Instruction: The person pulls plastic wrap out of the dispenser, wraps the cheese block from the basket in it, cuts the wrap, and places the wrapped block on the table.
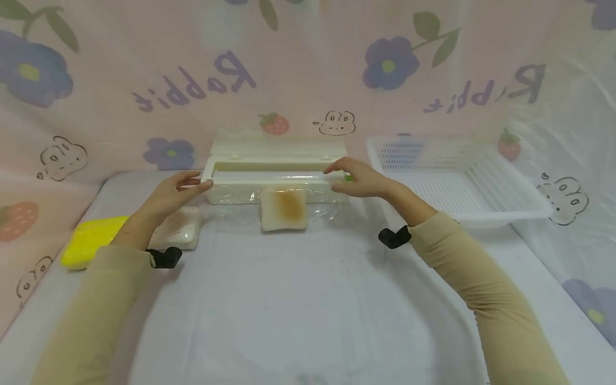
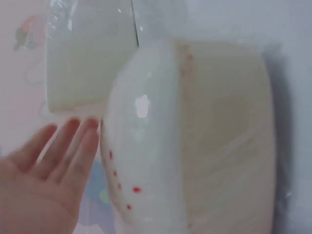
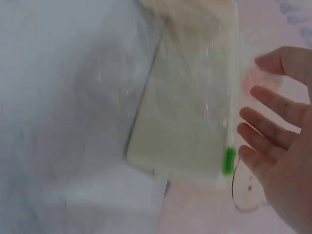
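Note:
A long cream plastic wrap dispenser [image 1: 236, 193] stands at the back of the table, its lid [image 1: 279, 147] raised. Clear film [image 1: 327, 211] hangs over its front and spreads onto the table. On the film, against the box, leans a toast slice [image 1: 284, 210] with a browned patch. My left hand [image 1: 168, 195] is at the box's left end, fingers extended and thumb near the front edge. At the right end, beside a green slider [image 3: 229, 161], my right hand [image 1: 361, 179] has its fingers loosely spread. Neither hand grips anything.
Below my left hand lies a film-wrapped, bread-like piece with red dots [image 2: 146, 146]. A yellow packet [image 1: 93, 241] sits farther left. To the right is a white perforated basket [image 1: 500, 214]. Behind everything hangs a printed curtain [image 1: 298, 64].

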Demonstrator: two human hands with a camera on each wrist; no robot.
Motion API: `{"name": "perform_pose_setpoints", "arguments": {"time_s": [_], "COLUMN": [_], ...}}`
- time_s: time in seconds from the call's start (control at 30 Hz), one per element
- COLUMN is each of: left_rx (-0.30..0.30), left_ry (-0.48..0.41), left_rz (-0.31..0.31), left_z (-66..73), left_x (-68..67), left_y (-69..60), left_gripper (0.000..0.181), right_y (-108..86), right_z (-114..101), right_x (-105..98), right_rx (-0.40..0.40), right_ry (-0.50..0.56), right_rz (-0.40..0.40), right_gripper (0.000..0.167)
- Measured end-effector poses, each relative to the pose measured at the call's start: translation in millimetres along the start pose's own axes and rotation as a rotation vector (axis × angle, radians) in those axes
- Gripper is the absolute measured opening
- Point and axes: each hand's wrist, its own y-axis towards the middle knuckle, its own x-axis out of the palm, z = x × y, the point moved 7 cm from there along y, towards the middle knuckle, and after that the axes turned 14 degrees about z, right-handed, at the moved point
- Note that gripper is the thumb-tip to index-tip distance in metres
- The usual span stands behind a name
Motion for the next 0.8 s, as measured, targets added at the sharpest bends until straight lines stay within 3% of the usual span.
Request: {"name": "perform_pose_setpoints", "arguments": {"time_s": [0.07, 0.23, 0.27, 0.33, 0.4, 0.47, 0.57, 0.7, 0.8], "left_rx": [0.025, 0.082, 0.097, 0.123, 0.135, 0.122, 0.055, -0.065, -0.148], "left_ry": [0.011, 0.0, -0.013, -0.021, -0.01, -0.002, -0.024, -0.125, -0.19], "left_rz": [0.114, 0.511, 0.559, 0.597, 0.594, 0.548, 0.426, 0.215, 0.117], "left_z": [3.7, 21.9, 25.3, 33.1, 39.7, 43.0, 43.2, 38.8, 35.6], "left_x": [-6.9, -14.1, -11.9, -4.3, 5.5, 17.7, 39.4, 70.8, 89.6], "left_y": [-5.3, -31.8, -36.5, -46.0, -54.2, -60.2, -66.8, -72.1, -75.7], "left_gripper": [0.077, 0.047, 0.043, 0.036, 0.032, 0.031, 0.031, 0.036, 0.04], "right_y": [2.0, 6.6, 7.1, 7.7, 7.2, 5.6, 3.4, 2.7, 2.3], "right_z": [-10.6, -27.6, -30.0, -33.6, -36.7, -38.5, -40.1, -42.8, -46.2], "right_x": [10.4, 30.7, 33.5, 38.3, 42.6, 46.9, 52.1, 59.1, 64.3], "right_rx": [-0.015, -0.028, -0.034, -0.043, -0.054, -0.056, -0.055, -0.087, -0.135], "right_ry": [-0.007, -0.034, -0.033, -0.02, -0.005, 0.012, 0.019, -0.037, -0.088], "right_rz": [-0.003, 0.044, 0.064, 0.106, 0.143, 0.173, 0.217, 0.27, 0.303], "right_gripper": [0.054, 0.071, 0.072, 0.07, 0.068, 0.067, 0.067, 0.068, 0.067]}}
